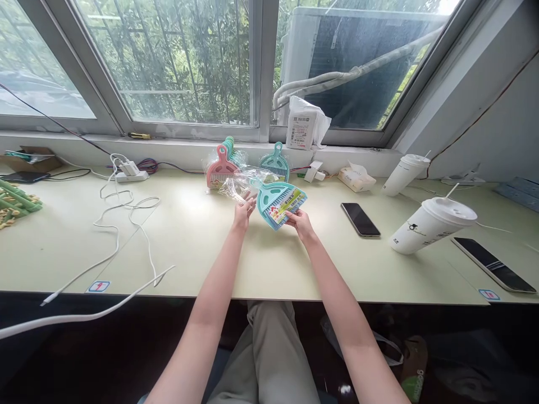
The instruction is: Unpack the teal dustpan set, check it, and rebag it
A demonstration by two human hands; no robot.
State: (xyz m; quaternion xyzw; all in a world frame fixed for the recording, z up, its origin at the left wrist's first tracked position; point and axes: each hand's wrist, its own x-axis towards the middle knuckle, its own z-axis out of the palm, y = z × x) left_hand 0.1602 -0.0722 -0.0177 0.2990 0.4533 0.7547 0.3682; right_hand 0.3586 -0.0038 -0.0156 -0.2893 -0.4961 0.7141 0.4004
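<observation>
At the frame's centre, a teal dustpan set (281,203) is grasped by the right fingers (291,217), its pan (264,198) seemingly free of the clear wrapper (239,182) but its handle (255,183) not entirely, while whether this wrapper is gripped by the left fingers (248,200) cannot be told.

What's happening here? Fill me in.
A person's right hand grips the wide end of a teal dustpan-and-brush set above the table. The left hand is at the clear plastic by its handle; whether it grips is hard to tell. Behind, toward the window, are a pink set and another teal one.
</observation>
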